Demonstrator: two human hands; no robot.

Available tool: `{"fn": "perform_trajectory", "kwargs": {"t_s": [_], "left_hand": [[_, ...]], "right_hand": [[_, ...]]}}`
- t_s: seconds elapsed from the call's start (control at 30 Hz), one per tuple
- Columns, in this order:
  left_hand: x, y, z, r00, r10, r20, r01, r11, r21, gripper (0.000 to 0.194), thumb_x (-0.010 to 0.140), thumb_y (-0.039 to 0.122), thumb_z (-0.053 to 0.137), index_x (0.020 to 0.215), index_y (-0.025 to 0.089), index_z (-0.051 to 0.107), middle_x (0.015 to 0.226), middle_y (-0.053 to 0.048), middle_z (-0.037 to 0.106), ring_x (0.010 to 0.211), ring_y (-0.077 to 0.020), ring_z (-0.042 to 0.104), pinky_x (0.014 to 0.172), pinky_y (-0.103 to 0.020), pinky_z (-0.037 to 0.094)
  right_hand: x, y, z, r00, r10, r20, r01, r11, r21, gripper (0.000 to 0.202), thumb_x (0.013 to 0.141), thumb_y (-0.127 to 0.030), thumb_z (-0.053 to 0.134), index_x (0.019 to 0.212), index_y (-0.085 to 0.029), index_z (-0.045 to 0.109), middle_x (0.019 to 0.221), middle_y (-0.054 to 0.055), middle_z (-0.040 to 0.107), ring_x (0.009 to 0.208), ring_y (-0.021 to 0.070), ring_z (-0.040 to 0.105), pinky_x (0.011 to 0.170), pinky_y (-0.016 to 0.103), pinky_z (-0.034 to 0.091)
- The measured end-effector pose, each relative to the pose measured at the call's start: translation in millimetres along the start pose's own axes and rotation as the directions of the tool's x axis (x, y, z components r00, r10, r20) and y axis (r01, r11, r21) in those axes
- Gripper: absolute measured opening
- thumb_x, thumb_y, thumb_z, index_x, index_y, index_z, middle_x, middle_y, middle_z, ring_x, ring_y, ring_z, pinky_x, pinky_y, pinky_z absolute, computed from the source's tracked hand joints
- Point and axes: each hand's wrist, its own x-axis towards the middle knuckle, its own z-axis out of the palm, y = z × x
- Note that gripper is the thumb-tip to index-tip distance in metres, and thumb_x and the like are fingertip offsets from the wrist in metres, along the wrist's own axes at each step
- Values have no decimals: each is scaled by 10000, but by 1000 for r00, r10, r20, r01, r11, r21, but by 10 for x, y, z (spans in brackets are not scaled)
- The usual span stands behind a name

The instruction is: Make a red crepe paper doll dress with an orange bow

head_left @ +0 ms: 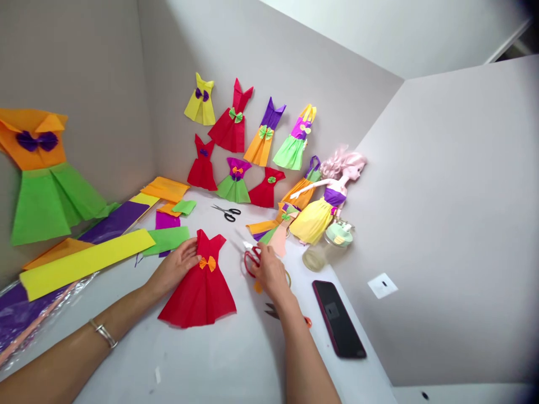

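A red paper dress [201, 294] with a small orange bow [208, 263] at its waist lies in the middle of the white table. My left hand [179, 262] holds the dress at its upper left edge, thumb on the paper near the bow. To the right of the dress, my right hand [269, 269] has its fingers at the red-handled scissors [251, 259], whose blades point up and left. Part of the scissors is hidden by the fingers.
Black scissors [228, 213] lie behind the dress. Coloured paper strips [90, 258] fill the left side. Orange-handled scissors [272, 310] lie under my right forearm. A phone [339, 320], a glass jar [315, 257] and a doll [315, 219] are at the right. Paper dresses hang on the wall.
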Motion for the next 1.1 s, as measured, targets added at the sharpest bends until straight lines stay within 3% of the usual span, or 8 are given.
{"fn": "perform_trajectory", "kwargs": {"t_s": [0.1,0.17,0.27,0.4,0.67,0.87,1.0,1.1], "left_hand": [[-26,74,0,985,131,-113,-125,990,60,526,758,334,718,1229,196,531,1454,-151,490,1377,-287,428,1157,-409,318],[-63,129,3,970,183,-158,-168,980,108,442,784,326,682,1188,204,552,1396,-129,541,1341,-277,467,1135,-398,349],[-130,179,31,969,205,-140,-183,971,155,339,786,321,678,1100,210,609,1274,-94,624,1240,-264,550,1085,-346,404],[-196,169,97,981,183,-67,-168,968,187,251,777,347,695,990,218,656,1145,-62,684,1126,-255,604,1025,-306,432],[-314,89,238,984,88,158,-116,978,172,225,821,404,668,953,222,654,1017,-51,698,999,-249,630,913,-306,470],[-361,24,299,955,45,292,-74,993,88,188,854,404,641,886,218,637,915,-20,663,913,-199,625,863,-280,482],[-401,51,320,953,155,260,-192,974,123,154,836,357,665,903,221,637,970,-31,653,964,-202,611,900,-283,479],[-434,76,317,926,265,270,-325,923,207,120,858,333,640,918,229,639,999,-39,649,1002,-208,598,928,-287,463]], "right_hand": [[44,241,-185,990,107,-95,-105,994,26,613,818,-160,525,1412,-213,387,1201,112,599,1027,230,628,817,308,473],[44,441,-308,975,182,-129,-179,983,29,593,832,-156,495,1415,-205,400,1177,119,629,1019,234,639,836,322,470],[-14,681,-398,953,276,-123,-276,961,10,540,813,-168,537,1351,-203,500,1063,128,687,927,267,666,775,347,467],[-117,785,-317,957,288,-43,-288,958,0,462,725,-129,626,1174,-234,637,910,92,720,831,265,675,694,315,440],[-72,626,-265,983,179,-46,-166,966,199,354,791,-184,575,1137,-226,634,906,77,731,842,239,679,746,323,472],[-67,222,-276,997,-10,-78,44,889,455,387,810,-217,523,1192,-217,580,1078,55,705,900,188,685,812,299,528],[-114,-10,-239,995,-68,-67,94,815,571,397,767,-174,531,1154,-232,601,1096,51,692,934,192,669,831,305,532],[-127,-100,-222,996,-80,-35,85,793,603,386,758,-171,526,1133,-229,603,1041,43,695,883,180,668,808,291,531]]}}
